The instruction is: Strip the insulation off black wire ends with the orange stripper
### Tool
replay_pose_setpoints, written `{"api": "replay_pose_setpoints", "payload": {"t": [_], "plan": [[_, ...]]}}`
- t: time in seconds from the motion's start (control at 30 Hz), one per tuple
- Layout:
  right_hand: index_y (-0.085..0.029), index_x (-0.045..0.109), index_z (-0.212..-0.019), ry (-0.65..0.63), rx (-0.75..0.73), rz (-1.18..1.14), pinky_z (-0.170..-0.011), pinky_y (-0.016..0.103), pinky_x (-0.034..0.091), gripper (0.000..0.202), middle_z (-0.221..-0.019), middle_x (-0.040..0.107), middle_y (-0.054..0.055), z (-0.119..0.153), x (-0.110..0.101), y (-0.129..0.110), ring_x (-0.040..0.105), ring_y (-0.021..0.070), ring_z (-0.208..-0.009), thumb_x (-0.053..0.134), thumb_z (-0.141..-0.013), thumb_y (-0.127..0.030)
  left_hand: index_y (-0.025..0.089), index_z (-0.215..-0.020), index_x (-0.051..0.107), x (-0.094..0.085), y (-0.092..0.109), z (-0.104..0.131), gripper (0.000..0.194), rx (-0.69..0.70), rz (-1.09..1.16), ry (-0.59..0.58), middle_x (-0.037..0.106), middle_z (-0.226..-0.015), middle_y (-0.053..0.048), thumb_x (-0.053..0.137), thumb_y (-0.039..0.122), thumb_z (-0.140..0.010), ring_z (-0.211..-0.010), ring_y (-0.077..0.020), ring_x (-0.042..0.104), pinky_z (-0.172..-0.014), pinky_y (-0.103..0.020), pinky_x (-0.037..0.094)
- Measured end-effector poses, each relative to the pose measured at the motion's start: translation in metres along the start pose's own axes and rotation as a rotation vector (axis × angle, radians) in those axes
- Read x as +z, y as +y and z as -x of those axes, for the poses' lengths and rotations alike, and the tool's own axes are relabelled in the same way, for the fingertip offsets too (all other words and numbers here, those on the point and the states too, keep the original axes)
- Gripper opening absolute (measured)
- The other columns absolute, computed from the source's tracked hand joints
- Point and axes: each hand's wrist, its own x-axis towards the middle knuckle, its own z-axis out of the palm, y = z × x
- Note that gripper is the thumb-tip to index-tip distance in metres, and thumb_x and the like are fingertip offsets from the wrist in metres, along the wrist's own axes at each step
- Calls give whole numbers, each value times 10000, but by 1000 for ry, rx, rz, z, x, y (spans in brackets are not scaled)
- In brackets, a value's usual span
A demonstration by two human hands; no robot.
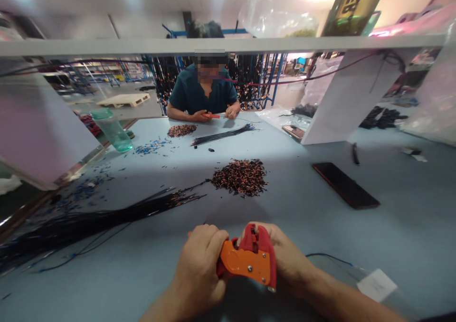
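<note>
My left hand (201, 260) is wrapped round the handles of an orange and red wire stripper (245, 262), its jaws pointing right. Close behind those jaws is my right hand (281, 250), closed, with its fingertips mostly hidden by the tool. A thin black wire (329, 256) trails out rightward from behind my right hand, with a white tag (376, 285) near its end. Beyond my hands lies a heap of short black cut pieces with copper-coloured ends (240, 177). To the left stretches a long bundle of black wires (117, 217), some ends showing copper.
A dark phone (345, 184) lies on the right of the table. Blue scraps (85, 189) and a green plastic cup (113, 131) are at the left. Across the table, a person (203, 91) holds a red tool behind another wire bundle (223, 135). A white shelf (228, 45) spans overhead.
</note>
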Motion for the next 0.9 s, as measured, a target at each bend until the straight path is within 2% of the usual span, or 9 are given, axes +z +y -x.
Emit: {"api": "replay_pose_setpoints", "payload": {"t": [0.6, 0.9], "plan": [[-155, 538, -622, 15, -15, 27, -512, 187, 367, 197, -572, 526, -58, 0, 3, -2, 406, 56, -509, 716, -647, -236, 180, -907, 508, -1, 2, -3, 112, 23, -22, 15, 532, -730, -53, 526, 193, -797, -640, -203, 447, -575, -329, 327], [-143, 599, -633, -20, 7, -24, -545, 194, 396, 205, -614, 598, -31, -1, 4, -1, 460, 68, -544, 779, -626, -241, 188, -873, 534, 0, 2, -3, 166, 44, -54, 67, 536, -660, -31, 492, 94, -743, -580, -185, 465, -535, -305, 346]]}}
